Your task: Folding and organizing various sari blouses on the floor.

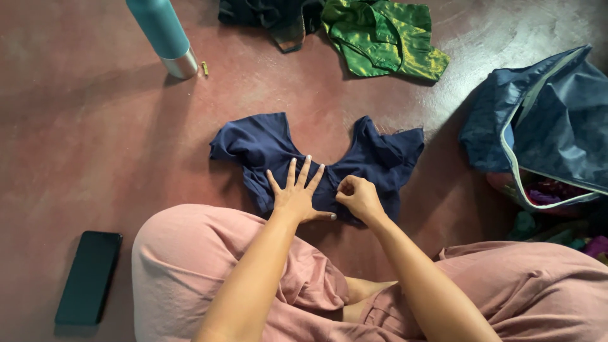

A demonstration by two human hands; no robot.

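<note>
My left hand [296, 195] lies flat, fingers spread, pressing the navy blouse [316, 166]; my right hand [358, 197] is curled, pinching its fabric just beside. The blouse lies spread on the reddish floor [95, 139], right in front of my knees. Largest nearby is the open blue zip bag [551, 120] at the right edge, coloured cloth inside. A green blouse [383, 37] lies crumpled at the top, with a dark garment [272, 16] beside it. A teal bottle [163, 35] stands upper left; a dark phone [88, 277] lies lower left. Open floor stretches left.
</note>
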